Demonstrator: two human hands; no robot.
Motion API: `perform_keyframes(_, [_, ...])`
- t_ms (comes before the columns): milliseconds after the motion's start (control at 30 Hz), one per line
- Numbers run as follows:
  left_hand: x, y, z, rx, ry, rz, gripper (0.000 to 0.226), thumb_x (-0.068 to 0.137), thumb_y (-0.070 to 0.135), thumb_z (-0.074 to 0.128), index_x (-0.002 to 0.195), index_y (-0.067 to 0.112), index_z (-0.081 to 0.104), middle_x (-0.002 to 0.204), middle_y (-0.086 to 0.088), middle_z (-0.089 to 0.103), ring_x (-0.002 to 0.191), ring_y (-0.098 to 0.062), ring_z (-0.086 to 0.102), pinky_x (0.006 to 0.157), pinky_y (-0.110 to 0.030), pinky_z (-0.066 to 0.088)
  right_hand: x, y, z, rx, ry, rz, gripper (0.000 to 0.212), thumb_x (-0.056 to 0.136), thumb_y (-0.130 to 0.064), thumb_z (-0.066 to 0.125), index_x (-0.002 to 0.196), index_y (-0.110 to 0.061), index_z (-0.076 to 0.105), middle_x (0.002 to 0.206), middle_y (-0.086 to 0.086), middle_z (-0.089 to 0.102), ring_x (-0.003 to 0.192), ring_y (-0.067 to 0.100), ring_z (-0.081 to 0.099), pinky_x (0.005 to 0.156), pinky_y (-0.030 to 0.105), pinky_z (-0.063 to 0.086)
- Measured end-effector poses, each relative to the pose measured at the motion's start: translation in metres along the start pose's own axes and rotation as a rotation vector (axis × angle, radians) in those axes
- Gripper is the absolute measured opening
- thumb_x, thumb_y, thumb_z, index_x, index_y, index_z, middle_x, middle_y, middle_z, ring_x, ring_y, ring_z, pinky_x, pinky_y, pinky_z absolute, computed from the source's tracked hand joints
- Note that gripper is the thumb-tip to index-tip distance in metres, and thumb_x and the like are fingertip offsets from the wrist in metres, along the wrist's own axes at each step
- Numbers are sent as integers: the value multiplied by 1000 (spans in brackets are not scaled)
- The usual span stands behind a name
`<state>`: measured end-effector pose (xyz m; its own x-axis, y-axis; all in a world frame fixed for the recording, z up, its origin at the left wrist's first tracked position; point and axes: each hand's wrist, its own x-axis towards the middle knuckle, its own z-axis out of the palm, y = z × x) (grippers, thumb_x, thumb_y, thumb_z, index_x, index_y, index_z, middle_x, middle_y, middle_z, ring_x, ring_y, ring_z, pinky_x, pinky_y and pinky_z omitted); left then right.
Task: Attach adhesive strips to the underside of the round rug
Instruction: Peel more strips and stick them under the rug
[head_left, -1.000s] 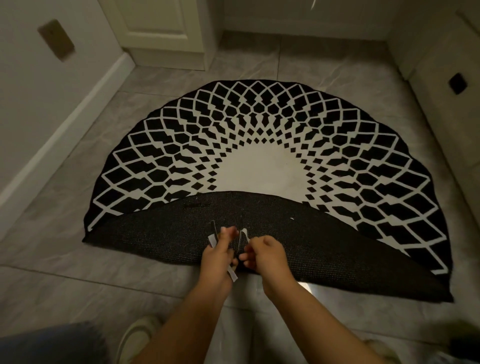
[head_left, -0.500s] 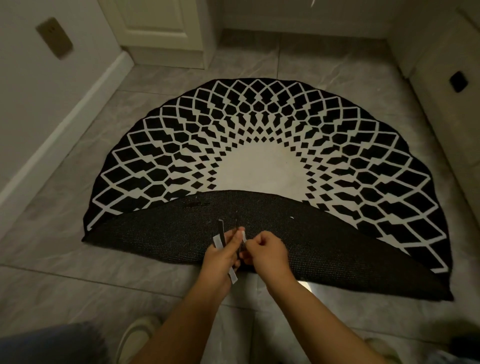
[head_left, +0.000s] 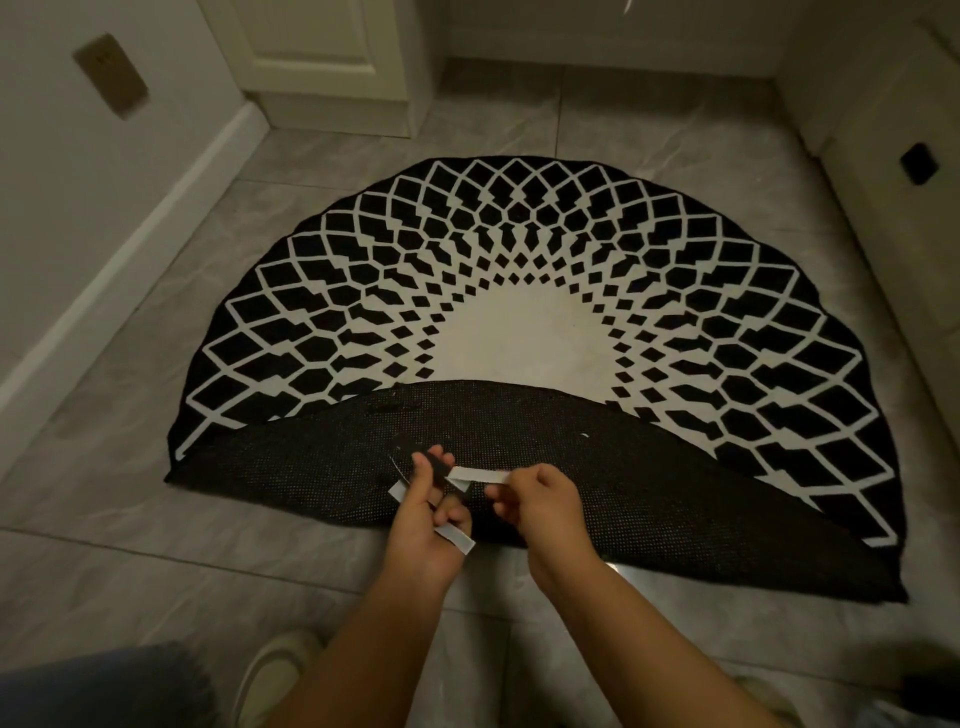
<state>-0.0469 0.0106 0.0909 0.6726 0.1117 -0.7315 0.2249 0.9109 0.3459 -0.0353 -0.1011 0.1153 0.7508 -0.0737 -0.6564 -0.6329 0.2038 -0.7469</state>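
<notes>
Both hands' fingers pinch adhesive strips (head_left: 479, 474) above folded rug (head_left: 675, 499) underside: left hand (head_left: 423, 525), right hand (head_left: 540, 506).

rug (head_left: 519, 291) on floor (head_left: 104, 571) (near edge folded over), hands above fold.

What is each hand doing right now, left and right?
Left hand: closed on a bunch of strips.
Right hand: pinching the end of a white strip, pulled out sideways above the rug.
</notes>
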Motion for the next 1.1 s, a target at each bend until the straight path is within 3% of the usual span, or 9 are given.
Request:
perform_keyframes(200, [3, 1, -4, -16, 18, -14, 21, 93, 40, 52, 90, 23, 64, 82, 10, 64, 32, -1, 27, 34, -9, 29, 6, -15, -11, 538, -37, 88, 12, 98, -3, 39, 101, -5, 51, 110, 13, 68, 105, 23, 63, 93, 36, 48])
perform_keyframes(367, [1, -3, -4, 37, 37, -32, 22, 89, 40, 56, 91, 22, 67, 82, 9, 66, 35, -2, 27, 35, -10, 29, 9, -29, -23, 626, -14, 83, 11, 96, -1, 42, 97, -6, 52, 88, 10, 58, 97, 26, 65, 97, 47, 48])
perform_keyframes(467, [-1, -5, -3, 133, 32, -26, 22, 89, 40, 56, 92, 21, 67, 82, 8, 65, 37, -1, 28, 37, -11, 30, 9, -36, -25, 677, -51, 88, 7, 98, -4, 44, 102, -7, 50, 88, 12, 52, 90, 28, 64, 84, 47, 55])
perform_keyframes(633, [-4, -5, 1, 374, 8, 2, 20, 90, 34, 58, 96, 18, 68, 86, 4, 65, 38, -1, 38, 39, -16, 33, 7, -33, -25, 328, -115, 11, 4, 96, -5, 51, 99, -4, 54, 89, 10, 54, 77, 16, 59, 70, 29, 55])
perform_keyframes(767, [-4, 1, 0, 655, 1, 90, 27, 78, 33, 69, 98, 15, 72, 99, -8, 68, 79, -24, 56, 68, -38, 41, 7, -29, -28, 61, -163, -12, 23, 97, -2, 49, 116, -13, 53, 86, 9, 56, 69, 14, 55, 62, 25, 49])
perform_keyframes(833, [-6, 6, 1, 804, -9, 120, 29, 76, 30, 73, 100, 15, 71, 100, -9, 70, 88, -29, 60, 70, -40, 45, 8, -29, -28, 7, -202, 25, 24, 100, -8, 44, 121, -16, 51, 74, 4, 50, 58, 11, 44, 54, 24, 38])
perform_keyframes(900, [-5, 11, 0, 961, -33, 149, 21, 79, 22, 74, 99, 16, 71, 102, -7, 72, 95, -23, 66, 78, -39, 51, 10, -30, -29, -98, -200, 43, 21, 100, -17, 47, 118, -14, 57, 70, 1, 49, 55, 10, 41, 51, 24, 34])
perform_keyframes(1000, [-2, 17, -1, 1214, -69, 265, 24, 75, 16, 79, 97, 18, 69, 96, 4, 69, 93, -8, 64, 76, -19, 47, 10, -33, -29, -204, -172, 36, 20, 90, -27, 65, 104, -14, 64, 76, -2, 57, 58, 8, 47, 52, 23, 36])
perform_keyframes(1100, [3, 21, -5, 1402, -88, 381, 27, 68, 20, 85, 89, 23, 69, 90, 3, 70, 89, -12, 66, 76, -21, 50, 12, -34, -27, -283, -144, 20, 22, 84, -34, 70, 91, -13, 68, 82, 4, 61, 58, 11, 47, 56, 28, 39])
